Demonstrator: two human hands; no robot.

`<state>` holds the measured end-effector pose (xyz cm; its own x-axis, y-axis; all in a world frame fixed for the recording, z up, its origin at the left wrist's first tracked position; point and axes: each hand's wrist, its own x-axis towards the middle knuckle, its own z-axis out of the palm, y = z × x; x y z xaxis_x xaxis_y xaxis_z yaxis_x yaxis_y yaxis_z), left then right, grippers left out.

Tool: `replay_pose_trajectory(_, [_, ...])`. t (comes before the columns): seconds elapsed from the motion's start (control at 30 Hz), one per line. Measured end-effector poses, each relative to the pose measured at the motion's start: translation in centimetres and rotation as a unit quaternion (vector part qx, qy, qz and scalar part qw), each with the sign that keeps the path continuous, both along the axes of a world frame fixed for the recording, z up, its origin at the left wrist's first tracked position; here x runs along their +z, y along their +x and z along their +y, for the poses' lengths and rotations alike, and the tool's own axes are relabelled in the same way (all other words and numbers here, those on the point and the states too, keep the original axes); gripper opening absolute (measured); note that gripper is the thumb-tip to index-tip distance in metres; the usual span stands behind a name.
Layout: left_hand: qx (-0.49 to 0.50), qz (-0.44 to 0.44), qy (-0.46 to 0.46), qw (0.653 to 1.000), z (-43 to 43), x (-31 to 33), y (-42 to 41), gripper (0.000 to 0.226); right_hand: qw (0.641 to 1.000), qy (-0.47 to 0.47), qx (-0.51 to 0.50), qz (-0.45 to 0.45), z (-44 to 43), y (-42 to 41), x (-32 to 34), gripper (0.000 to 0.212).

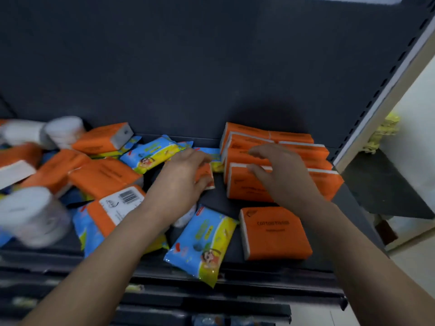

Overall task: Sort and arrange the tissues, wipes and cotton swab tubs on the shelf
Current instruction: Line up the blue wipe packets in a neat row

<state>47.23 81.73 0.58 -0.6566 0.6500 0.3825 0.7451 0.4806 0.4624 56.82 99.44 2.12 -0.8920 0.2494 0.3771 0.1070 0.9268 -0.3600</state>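
Dark grey metal forms the back panel (188,67) and the shelf (217,198) on which everything is laid. At three o'clock on the shelf a neat stack of orange tissue packs (296,147) is set in rows against the back panel. The right hand (280,177) is rested on the front of that stack; its fingers are spread apart and lightly bent, and nothing is clasped.

Just at nine o'clock of the stack a small orange pack (205,174) is gripped by the left hand (183,177); the fingers are curled over its top and the thumb is pressed under its near edge; whether it touches the stack cannot be told.

At six o'clock of the right hand a lone tissue pack (275,234) is laid flat near the shelf's front edge; just beside it, at its nine o'clock, a blue and yellow wipes pack (202,243) is laid at a slant, with one corner past the edge. Another wipes pack (150,151) is seen at eleven o'clock of the left hand.

From eight to ten o'clock on the shelf a jumble of tissue packs (101,175) is heaped over more wipes; one barcoded pack (117,205) is partly covered by the left forearm. Two white cotton swab tubs are blurred: a near tub (30,215) at eight o'clock and a far tub (63,130) at ten o'clock by the back panel.
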Motion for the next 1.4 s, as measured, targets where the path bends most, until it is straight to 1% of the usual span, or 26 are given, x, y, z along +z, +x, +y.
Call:
replay_pose_trajectory(0.17, [0.096,0.011,-0.022,0.995,-4.6,-0.2,1.7,0.027,0.993,0.004,0.114,-0.022,-2.5,-2.3,-0.4,0.034])
replay_pose_trajectory(0.23, [0.145,0.001,-0.022,0.989,-6.9,-0.5,2.6,0.027,0.987,0.006,0.161,-0.023,-4.0,-3.1,-0.7,0.035])
replay_pose_trajectory(0.4, [0.286,-0.031,-0.029,0.957,-12.3,-1.3,4.6,0.030,0.965,-0.002,0.257,-0.053,-7.6,-4.1,-1.5,0.031])
replay_pose_trajectory(0.5, [0.322,-0.058,-0.028,0.945,-13.9,-2.1,5.3,0.029,0.956,-0.008,0.284,-0.067,-9.0,-4.0,-1.6,0.029])
replay_pose_trajectory(0.6, [0.309,-0.072,-0.020,0.948,-14.2,-2.8,5.2,0.024,0.957,0.001,0.280,-0.076,-9.9,-3.9,-1.6,0.032])
replay_pose_trajectory(0.67, [0.288,-0.069,-0.014,0.955,-14.1,-3.0,5.0,0.024,0.963,0.011,0.256,-0.083,-10.3,-3.4,-1.6,0.034])
replay_pose_trajectory(0.77, [0.244,-0.063,-0.017,0.967,-14.3,-3.1,4.4,0.030,0.973,-0.006,0.218,-0.071,-10.6,-2.3,-1.6,0.029])
replay_pose_trajectory(0.87, [0.221,-0.084,-0.013,0.972,-15.2,-3.4,3.9,0.024,0.978,-0.006,0.186,-0.090,-11.1,-0.9,-1.6,0.022])
replay_pose_trajectory(0.97, [0.169,-0.093,-0.024,0.981,-16.1,-4.1,3.3,0.021,0.986,0.012,0.150,-0.075,-12.0,0.3,-2.0,0.019])
replay_pose_trajectory(1.03, [0.126,-0.102,-0.032,0.986,-16.7,-4.7,3.2,0.022,0.988,0.013,0.124,-0.090,-12.8,1.2,-2.4,0.021])
replay_pose_trajectory(1.1, [0.092,-0.116,-0.038,0.988,-17.3,-5.2,3.2,0.030,0.984,0.020,0.103,-0.144,-13.4,2.1,-3.1,0.031])
replay_pose_trajectory(1.17, [0.069,-0.124,-0.040,0.989,-17.9,-5.4,3.2,0.038,0.975,0.034,0.080,-0.205,-13.9,2.7,-3.9,0.049])
replay_pose_trajectory(1.23, [0.064,-0.121,-0.022,0.990,-18.4,-5.7,3.2,0.040,0.970,0.038,0.061,-0.230,-14.4,3.1,-4.5,0.060])
replay_pose_trajectory(1.33, [0.084,-0.122,-0.001,0.989,-18.7,-6.1,3.3,0.036,0.967,0.057,0.043,-0.244,-14.8,3.7,-5.2,0.067])
replay_pose_trajectory(1.4, [0.090,-0.113,-0.010,0.989,-18.8,-6.6,3.2,0.040,0.960,0.072,0.043,-0.268,-14.9,4.0,-5.4,0.069])
